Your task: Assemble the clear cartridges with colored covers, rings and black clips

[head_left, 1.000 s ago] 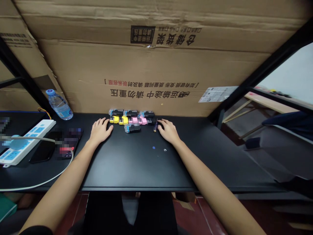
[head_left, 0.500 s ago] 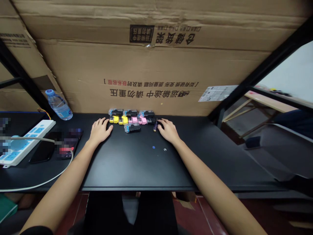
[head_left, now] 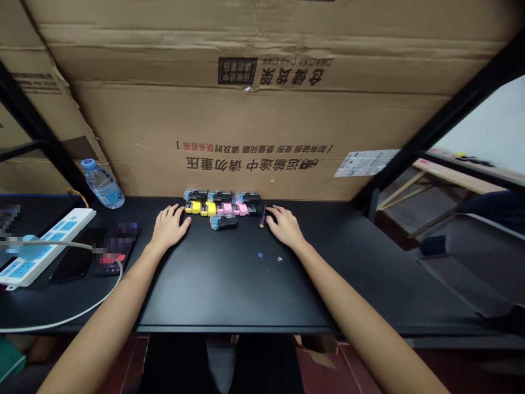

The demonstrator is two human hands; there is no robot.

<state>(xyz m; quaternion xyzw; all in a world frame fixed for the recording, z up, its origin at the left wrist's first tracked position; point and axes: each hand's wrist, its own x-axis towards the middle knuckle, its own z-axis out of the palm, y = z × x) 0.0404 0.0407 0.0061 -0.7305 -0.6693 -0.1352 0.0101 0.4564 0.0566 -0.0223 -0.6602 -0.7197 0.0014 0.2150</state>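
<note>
My left hand (head_left: 169, 227) lies flat and open on the black table (head_left: 229, 284), just left of a cluster of small cartridges: yellow ones (head_left: 200, 207), pink ones (head_left: 230, 208) and clear-and-black ones (head_left: 222, 195) in a row against the cardboard. One clear-blue cartridge (head_left: 223, 221) sits apart in front of the row, between my hands. My right hand (head_left: 285, 226) rests palm down with fingers spread, holding nothing, next to a small dark screwdriver (head_left: 261, 217). A blue dot-like piece (head_left: 260, 254) and a tiny silver piece (head_left: 280, 259) lie near my right wrist.
A large cardboard sheet (head_left: 254, 120) walls off the table's back. At left stand a water bottle (head_left: 102, 185), a white power strip (head_left: 45, 243) with a cable, and two phones (head_left: 98, 249). Black frame bars slant at both sides. A chair sits at right.
The view has tilted slightly, so everything sits a little lower in the picture. Both hands stay flat on the table in the same places.
</note>
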